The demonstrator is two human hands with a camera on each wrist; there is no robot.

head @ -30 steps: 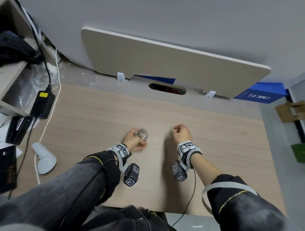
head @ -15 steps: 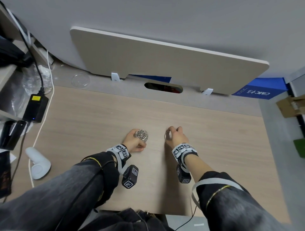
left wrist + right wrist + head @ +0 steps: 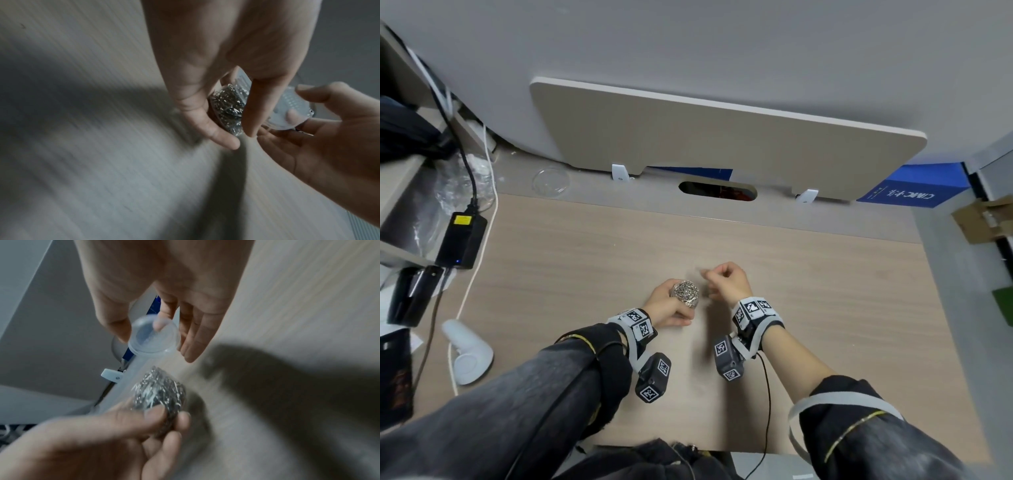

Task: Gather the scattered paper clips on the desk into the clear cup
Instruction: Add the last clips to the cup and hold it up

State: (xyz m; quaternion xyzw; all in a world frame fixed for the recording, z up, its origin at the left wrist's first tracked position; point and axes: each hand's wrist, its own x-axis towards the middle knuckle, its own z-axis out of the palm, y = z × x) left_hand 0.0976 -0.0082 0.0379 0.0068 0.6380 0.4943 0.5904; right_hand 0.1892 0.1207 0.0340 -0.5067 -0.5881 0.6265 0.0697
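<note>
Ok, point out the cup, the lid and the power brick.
cup (image 3: pixel 162 395): right wrist view, on its clip-filled side.
lid (image 3: pixel 153 338): right wrist view, on its round clear face.
power brick (image 3: pixel 461 240): head view, on its black top.

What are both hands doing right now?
Left hand: grips the clear cup full of paper clips.
Right hand: pinches a clear lid.

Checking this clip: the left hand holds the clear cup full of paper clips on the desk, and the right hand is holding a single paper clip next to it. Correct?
Not quite. The right hand holds a clear round lid, not a paper clip; the right wrist view shows it pinched between thumb and fingers. The rest stands: the left hand grips the clear cup full of paper clips on the desk.
</note>
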